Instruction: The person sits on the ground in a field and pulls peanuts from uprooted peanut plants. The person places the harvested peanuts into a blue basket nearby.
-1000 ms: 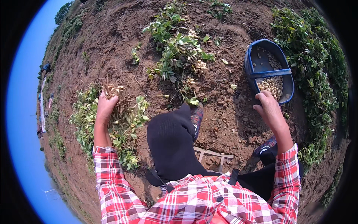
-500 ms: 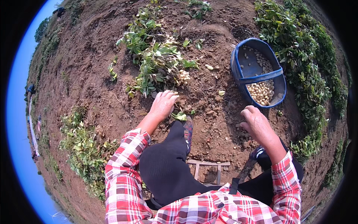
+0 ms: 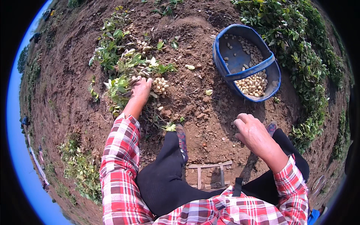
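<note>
My left hand (image 3: 139,93) is at the near end of a pile of pulled peanut plants (image 3: 120,62), its fingers closed around the stems and partly hidden among them. Just right of those fingers lies a cluster of pale peanuts (image 3: 160,85), still on their roots. My right hand (image 3: 257,135) hovers above the soil in front of my right leg. Its fingers are loosely bent, the thumb stands apart from them, and nothing shows in it. Beyond it stands a blue basket (image 3: 227,77) with a band handle across the top, holding many loose peanuts (image 3: 253,84).
Leafy green plants (image 3: 300,71) grow in a row along the right. Another heap of pulled plants (image 3: 83,170) lies at the lower left. A low frame of flat bars (image 3: 210,165) sits between my legs. Stray leaves dot the brown soil (image 3: 198,112).
My left hand has moved forward and left onto the plant stems. My right hand has shifted slightly back toward me. The whole view has shifted, so the basket and pile appear farther left and up.
</note>
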Available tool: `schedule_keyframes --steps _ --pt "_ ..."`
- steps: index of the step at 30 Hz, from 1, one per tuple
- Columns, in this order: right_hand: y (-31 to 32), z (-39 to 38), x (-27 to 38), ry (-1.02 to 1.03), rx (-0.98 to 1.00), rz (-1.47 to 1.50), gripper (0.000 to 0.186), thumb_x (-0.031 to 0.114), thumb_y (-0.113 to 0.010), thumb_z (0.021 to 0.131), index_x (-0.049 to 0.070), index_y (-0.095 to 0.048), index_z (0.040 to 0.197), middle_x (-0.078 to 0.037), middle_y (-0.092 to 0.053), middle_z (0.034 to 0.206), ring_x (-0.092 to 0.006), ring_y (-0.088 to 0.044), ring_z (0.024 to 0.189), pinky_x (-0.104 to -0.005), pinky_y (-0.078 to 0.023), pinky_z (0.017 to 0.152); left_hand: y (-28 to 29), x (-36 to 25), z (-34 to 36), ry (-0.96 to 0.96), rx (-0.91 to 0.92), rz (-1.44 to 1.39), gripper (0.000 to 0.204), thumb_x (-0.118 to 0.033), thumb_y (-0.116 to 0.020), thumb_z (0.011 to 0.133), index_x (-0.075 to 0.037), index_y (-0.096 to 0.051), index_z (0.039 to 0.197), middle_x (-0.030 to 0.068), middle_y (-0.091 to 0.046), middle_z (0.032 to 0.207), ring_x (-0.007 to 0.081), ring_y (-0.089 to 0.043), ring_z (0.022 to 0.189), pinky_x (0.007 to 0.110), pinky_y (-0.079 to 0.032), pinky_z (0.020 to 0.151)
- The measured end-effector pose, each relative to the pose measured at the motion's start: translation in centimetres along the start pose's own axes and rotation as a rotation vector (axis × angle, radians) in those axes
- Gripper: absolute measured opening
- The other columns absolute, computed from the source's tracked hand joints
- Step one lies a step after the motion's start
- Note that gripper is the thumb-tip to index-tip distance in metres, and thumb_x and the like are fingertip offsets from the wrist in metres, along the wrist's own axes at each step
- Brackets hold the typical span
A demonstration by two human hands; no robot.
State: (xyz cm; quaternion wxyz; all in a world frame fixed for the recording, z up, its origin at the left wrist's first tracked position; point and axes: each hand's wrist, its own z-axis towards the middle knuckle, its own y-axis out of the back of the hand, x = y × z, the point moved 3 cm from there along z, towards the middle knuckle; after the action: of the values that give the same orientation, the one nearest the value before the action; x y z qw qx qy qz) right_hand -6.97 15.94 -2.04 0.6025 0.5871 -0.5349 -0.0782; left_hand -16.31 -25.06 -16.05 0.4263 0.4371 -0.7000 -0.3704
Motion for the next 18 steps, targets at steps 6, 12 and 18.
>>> schedule_keyframes --steps 6,12,18 --pt "-0.2 -0.4 1.9 0.1 -0.03 0.06 0.024 0.009 -0.071 0.073 0.0 -0.052 0.086 -0.014 -0.054 0.092 -0.033 -0.056 0.09 -0.043 -0.048 0.077 10.3 3.9 -6.4 0.209 -0.099 -0.216 0.045 -0.016 -0.082 0.064 -0.012 -0.066 0.107 0.0131 -0.059 0.102 0.0344 -0.053 0.107 0.045 -0.043 0.096" --pt "1.2 -1.1 4.8 0.267 -0.264 0.256 0.051 0.016 -0.077 0.074 -0.001 -0.052 0.115 -0.019 -0.055 0.114 -0.0354 -0.055 0.105 -0.0408 -0.048 0.09 18.4 2.7 -13.4 0.111 -0.28 -0.619 0.061 -0.022 -0.082 0.066 0.002 -0.058 0.117 0.0162 -0.056 0.122 0.0309 -0.052 0.116 0.042 -0.041 0.101" --pt "4.1 -2.2 6.6 0.283 -0.566 0.194 0.066 0.027 -0.08 0.07 0.0 -0.049 0.121 -0.016 -0.055 0.115 -0.034 -0.052 0.109 -0.0424 -0.044 0.097 22.6 -7.3 -18.1 0.225 -0.007 -1.285 0.049 -0.013 -0.076 0.077 -0.002 -0.059 0.121 0.0077 -0.067 0.106 0.0141 -0.062 0.094 0.03 -0.05 0.086"
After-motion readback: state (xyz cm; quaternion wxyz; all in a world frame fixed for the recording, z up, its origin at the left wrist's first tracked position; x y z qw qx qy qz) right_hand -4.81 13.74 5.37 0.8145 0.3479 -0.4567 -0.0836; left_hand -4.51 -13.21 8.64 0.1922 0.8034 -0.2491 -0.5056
